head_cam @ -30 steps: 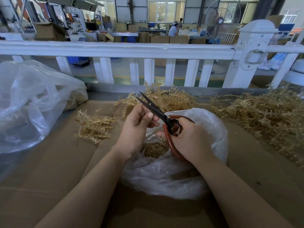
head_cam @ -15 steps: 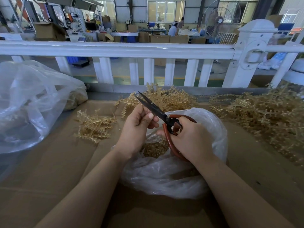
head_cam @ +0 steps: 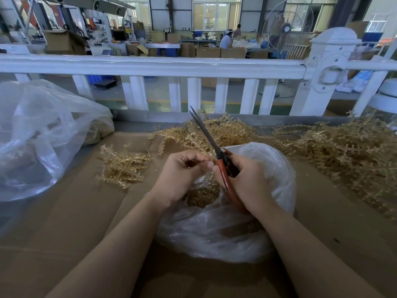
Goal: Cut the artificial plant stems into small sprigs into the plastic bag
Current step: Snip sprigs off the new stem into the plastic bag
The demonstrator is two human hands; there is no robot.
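Note:
My right hand (head_cam: 247, 181) grips the red handles of the scissors (head_cam: 211, 140), whose dark blades are nearly closed and point up and away. My left hand (head_cam: 182, 173) is curled beside the blades, its fingertips pinching a small tan sprig piece that I can barely see. Both hands hover over the open mouth of the clear plastic bag (head_cam: 277, 175), which holds cut tan sprigs (head_cam: 202, 195). Uncut tan artificial stems lie in a pile behind the bag (head_cam: 227, 130), a small pile to the left (head_cam: 122, 166) and a large heap on the right (head_cam: 348, 151).
A cardboard sheet (head_cam: 64, 222) covers the worktable. A big clear plastic bag (head_cam: 36, 134) with tan material sits at the far left. A white railing (head_cam: 150, 65) runs along the table's far edge, with a factory floor, boxes and a fan behind.
The scissor blades have closed and swung more upright. My left hand has turned and curled its fingers, now pinching close to the blades' base.

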